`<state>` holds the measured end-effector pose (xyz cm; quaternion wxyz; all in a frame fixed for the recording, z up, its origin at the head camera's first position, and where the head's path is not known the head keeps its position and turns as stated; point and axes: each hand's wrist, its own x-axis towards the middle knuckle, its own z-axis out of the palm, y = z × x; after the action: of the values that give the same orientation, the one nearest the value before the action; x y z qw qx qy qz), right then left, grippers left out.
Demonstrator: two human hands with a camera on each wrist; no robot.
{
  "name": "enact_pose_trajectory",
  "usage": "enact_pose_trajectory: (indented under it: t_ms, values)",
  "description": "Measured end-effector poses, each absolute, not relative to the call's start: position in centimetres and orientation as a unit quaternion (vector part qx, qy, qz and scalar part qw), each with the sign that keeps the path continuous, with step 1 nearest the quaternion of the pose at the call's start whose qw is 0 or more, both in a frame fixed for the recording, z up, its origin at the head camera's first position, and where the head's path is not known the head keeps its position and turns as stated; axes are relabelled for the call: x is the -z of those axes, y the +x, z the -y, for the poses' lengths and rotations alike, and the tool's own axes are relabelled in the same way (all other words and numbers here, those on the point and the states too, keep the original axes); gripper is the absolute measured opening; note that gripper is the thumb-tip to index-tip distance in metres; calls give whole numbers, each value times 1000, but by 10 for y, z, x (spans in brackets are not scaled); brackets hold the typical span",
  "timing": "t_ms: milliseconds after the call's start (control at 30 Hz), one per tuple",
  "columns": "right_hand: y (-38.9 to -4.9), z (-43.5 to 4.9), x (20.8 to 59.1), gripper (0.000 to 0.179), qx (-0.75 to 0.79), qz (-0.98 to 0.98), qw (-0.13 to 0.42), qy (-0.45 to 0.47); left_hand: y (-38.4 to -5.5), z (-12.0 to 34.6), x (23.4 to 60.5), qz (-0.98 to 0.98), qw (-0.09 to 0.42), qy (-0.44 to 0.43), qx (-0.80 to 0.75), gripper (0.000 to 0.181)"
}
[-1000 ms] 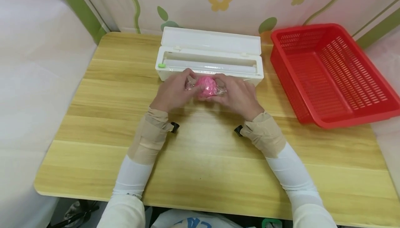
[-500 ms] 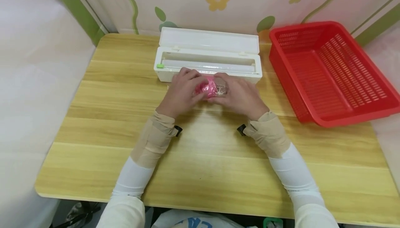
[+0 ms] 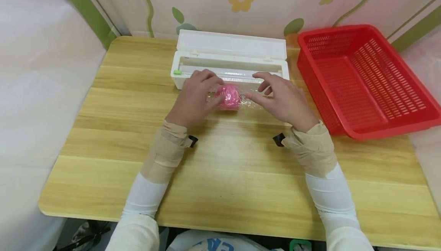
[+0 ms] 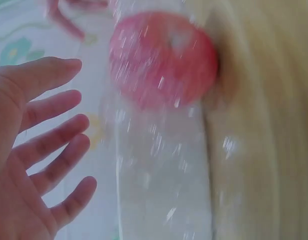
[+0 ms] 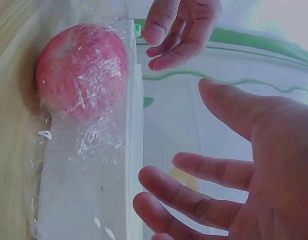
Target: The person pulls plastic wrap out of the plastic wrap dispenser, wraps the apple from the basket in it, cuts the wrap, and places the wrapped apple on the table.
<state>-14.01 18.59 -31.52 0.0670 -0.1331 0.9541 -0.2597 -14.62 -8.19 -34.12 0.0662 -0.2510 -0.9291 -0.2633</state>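
Your desk (image 3: pixel 224 189) spreads toward you to its near edge. A red plastic basket (image 3: pixel 355 86) walls off the right side; an open white cling-film dispenser (image 3: pixel 230 56) stands toward the back. Your left grip (image 3: pixel 195 98) and right grip (image 3: pixel 284 97) are released, half-spread, flanking the film-wrapped apple (image 3: pixel 229 97) just before the dispenser.

We see a rosy apple (image 3: pixel 229 97) covered in clear film (image 3: pixel 250 100), sitting on the wooden table (image 3: pixel 224 163) just before the open white box (image 3: pixel 231 57). We find the film creased and glinting across the fruit, its loose, crumpled stretches spreading to either side. From the left wrist, we make out a pale hollow, blurred.
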Motion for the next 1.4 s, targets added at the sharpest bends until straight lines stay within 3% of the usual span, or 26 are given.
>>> enact_pose_trajectory:
  t_ms: [200,400,500,767,1167,1400]
  values:
    - [-140,-183,311,54,279,-945,41,-164,-162,126,341,922,84,-147,349,39]
    - [-150,-171,297,38,296,-916,4,-270,-175,167,355,897,94,-74,426,42]
    - [-160,-159,287,33,279,-908,8,-312,-180,177,363,884,84,-68,454,42]
    - [-185,-117,258,29,201,-910,85,-353,-189,184,373,867,37,-79,490,43]
    - [-219,-47,244,15,91,-891,90,-435,-196,183,384,854,3,-95,511,42]
    - [-230,-7,254,16,9,-891,92,-445,-197,186,386,860,17,-99,501,36]
